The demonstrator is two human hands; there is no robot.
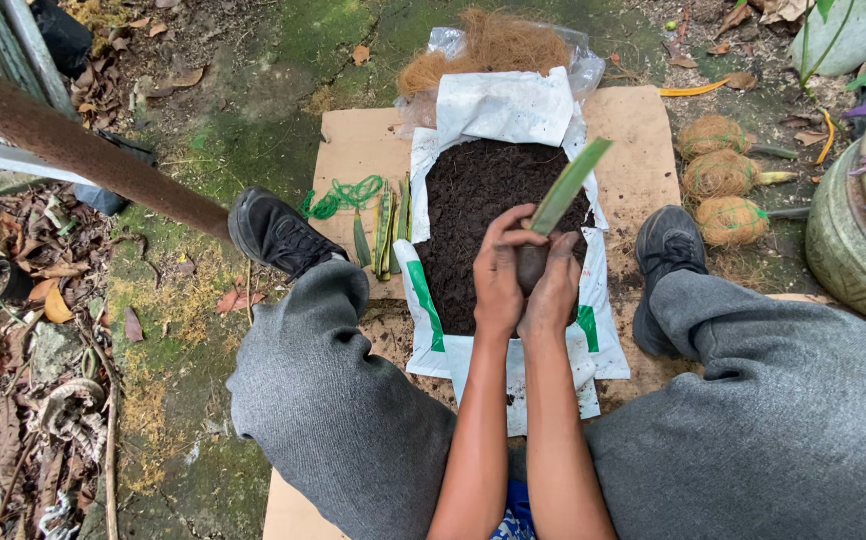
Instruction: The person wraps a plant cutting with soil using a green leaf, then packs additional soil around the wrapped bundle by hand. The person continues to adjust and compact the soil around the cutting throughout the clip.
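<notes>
Cupping a dark soil ball between both palms, the person works over an open soil bag on cardboard. Scanning left to right: green cord and cut leaves lie just left of the bag, well apart from the hands. Left hand wraps the ball's left side, fingers curled over its top, closed on it. Right hand presses the right side, also closed on it; the two hands touch at the fingertips. A leaf rises out of the ball above the grip, long axis tilted up and to the right, tip pointing away from the body. Both hands sit equally near the leaf base. Three fibre-wrapped balls lie to the right past the shoe, nearer the right hand.
</notes>
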